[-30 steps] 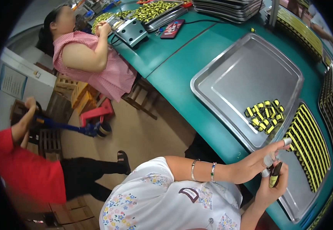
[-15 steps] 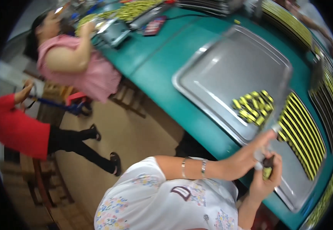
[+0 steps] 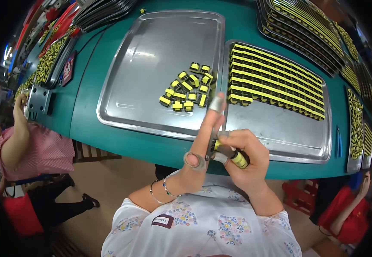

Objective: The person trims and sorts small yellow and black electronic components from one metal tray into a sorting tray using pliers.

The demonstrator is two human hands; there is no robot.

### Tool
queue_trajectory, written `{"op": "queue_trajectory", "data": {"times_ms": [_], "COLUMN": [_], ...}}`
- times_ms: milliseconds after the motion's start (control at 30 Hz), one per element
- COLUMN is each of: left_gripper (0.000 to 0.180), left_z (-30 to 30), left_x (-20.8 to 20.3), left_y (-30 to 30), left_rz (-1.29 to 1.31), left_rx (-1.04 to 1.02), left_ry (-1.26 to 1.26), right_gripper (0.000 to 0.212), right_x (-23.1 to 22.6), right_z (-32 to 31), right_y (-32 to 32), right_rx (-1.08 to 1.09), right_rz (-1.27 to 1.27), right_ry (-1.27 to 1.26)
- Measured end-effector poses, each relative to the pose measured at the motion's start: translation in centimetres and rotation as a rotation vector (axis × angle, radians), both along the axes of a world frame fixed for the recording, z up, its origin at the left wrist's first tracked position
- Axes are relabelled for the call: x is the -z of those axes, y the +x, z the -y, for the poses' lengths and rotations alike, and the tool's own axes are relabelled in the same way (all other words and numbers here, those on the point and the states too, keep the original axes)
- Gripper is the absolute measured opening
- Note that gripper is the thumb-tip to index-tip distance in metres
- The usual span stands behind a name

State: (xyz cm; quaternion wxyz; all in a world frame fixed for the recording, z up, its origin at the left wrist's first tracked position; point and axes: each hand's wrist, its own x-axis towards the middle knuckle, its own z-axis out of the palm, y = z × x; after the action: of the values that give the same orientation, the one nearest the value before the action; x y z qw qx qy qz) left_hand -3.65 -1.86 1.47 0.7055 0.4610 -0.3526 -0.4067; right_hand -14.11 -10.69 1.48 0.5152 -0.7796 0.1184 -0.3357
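Observation:
My right hand (image 3: 252, 156) is closed round a short row of small black-and-yellow transformers (image 3: 239, 159), which look like wound coils with yellow tape. Beside it, my left hand (image 3: 201, 139) has its fingers stretched out, pointing away from me, with pale finger cots on some fingertips and the thumb. Its palm side faces the held row, close to the near end; whether it touches is hard to see. Loose transformers (image 3: 186, 86) lie in a heap on the left metal tray (image 3: 151, 55). Neat rows of transformers (image 3: 276, 81) fill the far part of the right metal tray (image 3: 289, 137).
Stacked trays of transformers (image 3: 301, 34) stand at the far right, and empty-looking stacked trays (image 3: 104, 15) at the far left. Blue pliers (image 3: 339, 141) lie on the green table (image 3: 89, 103). A co-worker in pink (image 3: 36, 145) is at the left; a person in red (image 3: 344, 214) is at the right.
My view has turned, so the trays now sit squarely before me. Both hands stay close together at the trays' near edges, the right one still holding transformers.

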Motion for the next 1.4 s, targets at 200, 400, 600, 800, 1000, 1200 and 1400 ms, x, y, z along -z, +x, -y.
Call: {"op": "queue_trajectory", "data": {"times_ms": [200,400,600,800,1000,1200,1400], "left_gripper": [0.119,0.107,0.094,0.063,0.057,0.034,0.036], "left_z": [-0.4,-0.1,-0.9,-1.9,-1.8,-2.2,-1.9], "left_x": [-0.1,-0.1,-0.2,0.7,1.1,-0.1,0.5], "left_y": [-0.3,-0.2,0.4,1.1,1.4,4.4,5.4], "left_rz": [0.062,-0.027,-0.400,-0.007,0.154,1.004,1.310], "left_rx": [-0.064,-0.016,0.085,0.129,-0.012,-0.581,-0.587], "left_ry": [0.009,0.000,0.009,0.066,0.094,0.361,0.401], "right_gripper": [0.034,0.039,0.053,0.049,0.047,0.045,0.031], "right_x": [0.1,0.1,-0.1,0.3,0.0,-1.2,-2.1], "right_z": [0.8,0.3,0.9,0.5,0.2,2.4,5.5], "right_y": [-0.1,0.4,0.5,0.6,0.5,-1.2,-1.4], "right_rx": [-0.094,-0.027,-0.040,-0.037,-0.016,0.130,0.252], "right_rz": [-0.019,0.015,0.030,0.082,0.099,-0.047,-0.152], "right_ry": [0.014,-0.074,-0.458,-0.579,-0.590,-0.432,0.168]}}
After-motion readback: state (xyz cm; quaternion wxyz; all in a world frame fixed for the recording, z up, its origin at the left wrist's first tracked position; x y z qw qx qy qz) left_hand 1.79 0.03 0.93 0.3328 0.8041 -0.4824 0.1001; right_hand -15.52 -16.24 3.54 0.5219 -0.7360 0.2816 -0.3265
